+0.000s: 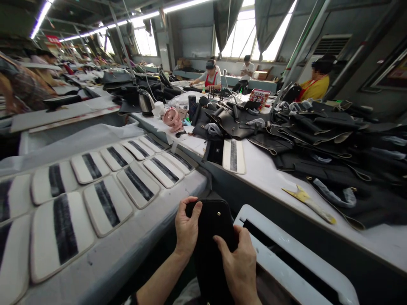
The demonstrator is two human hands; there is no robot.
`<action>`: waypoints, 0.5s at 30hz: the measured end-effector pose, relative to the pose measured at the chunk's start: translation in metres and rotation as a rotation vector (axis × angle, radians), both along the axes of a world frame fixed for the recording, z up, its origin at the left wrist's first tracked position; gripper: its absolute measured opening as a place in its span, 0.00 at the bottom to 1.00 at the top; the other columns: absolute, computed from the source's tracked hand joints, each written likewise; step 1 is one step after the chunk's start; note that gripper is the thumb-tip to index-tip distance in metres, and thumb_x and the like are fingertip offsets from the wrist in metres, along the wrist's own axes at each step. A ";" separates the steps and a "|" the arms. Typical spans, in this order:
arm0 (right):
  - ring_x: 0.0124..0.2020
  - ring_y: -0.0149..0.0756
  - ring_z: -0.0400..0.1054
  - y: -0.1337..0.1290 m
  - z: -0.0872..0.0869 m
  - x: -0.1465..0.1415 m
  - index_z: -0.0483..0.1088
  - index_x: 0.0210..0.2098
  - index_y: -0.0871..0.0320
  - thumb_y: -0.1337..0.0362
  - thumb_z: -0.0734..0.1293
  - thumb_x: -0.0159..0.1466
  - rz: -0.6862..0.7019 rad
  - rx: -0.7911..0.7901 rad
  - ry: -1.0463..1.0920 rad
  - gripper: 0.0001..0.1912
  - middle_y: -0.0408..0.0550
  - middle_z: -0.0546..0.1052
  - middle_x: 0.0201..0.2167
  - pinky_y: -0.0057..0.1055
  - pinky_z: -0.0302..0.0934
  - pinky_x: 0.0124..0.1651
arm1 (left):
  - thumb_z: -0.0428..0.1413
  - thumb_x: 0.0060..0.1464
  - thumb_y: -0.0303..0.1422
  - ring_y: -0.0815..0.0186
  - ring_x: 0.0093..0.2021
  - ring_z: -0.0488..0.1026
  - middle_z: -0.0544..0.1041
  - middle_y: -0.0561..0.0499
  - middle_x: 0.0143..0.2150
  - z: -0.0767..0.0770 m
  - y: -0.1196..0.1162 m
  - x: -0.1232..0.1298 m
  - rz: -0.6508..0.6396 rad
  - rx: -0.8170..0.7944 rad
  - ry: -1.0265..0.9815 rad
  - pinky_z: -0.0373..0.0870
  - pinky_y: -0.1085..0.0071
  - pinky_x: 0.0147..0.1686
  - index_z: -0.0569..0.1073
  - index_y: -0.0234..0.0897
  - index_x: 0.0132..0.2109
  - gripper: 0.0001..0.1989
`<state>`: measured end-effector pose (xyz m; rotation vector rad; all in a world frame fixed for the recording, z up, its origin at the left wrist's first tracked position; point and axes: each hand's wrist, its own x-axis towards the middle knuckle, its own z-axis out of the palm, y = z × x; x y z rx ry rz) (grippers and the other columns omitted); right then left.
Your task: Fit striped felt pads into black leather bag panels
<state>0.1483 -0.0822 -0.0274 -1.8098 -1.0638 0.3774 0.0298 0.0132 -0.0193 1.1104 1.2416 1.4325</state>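
Note:
A black leather-like panel [211, 245] with rounded corners and a small gold-coloured stud [218, 214] is held upright in front of me. My left hand [188, 224] grips its upper left corner, thumb on the near face and fingers behind. On the right edge, lower down, my right hand [238, 262] holds it the same way, with its thumb pressed on the face. The panel's lower end runs down towards my lap. To the left, several cream panels with dark stripes [106, 203] lie in rows on a covered table [152, 228].
A white chair back [295, 254] stands close at my right. The right-hand table [254, 182] carries a yellow-handled tool [308, 203], one striped panel [234, 156], heaped black bags [318, 140], a pink fan [172, 120] and a kettle [146, 102]. Other people sit working farther back.

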 end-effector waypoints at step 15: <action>0.26 0.36 0.64 0.010 0.000 0.015 0.67 0.29 0.56 0.44 0.66 0.60 0.043 -0.043 0.253 0.21 0.43 0.71 0.24 0.30 0.57 0.28 | 0.62 0.55 0.44 0.59 0.51 0.71 0.76 0.48 0.49 -0.025 -0.022 -0.024 -0.080 -0.201 -0.347 0.64 0.64 0.55 0.73 0.39 0.51 0.20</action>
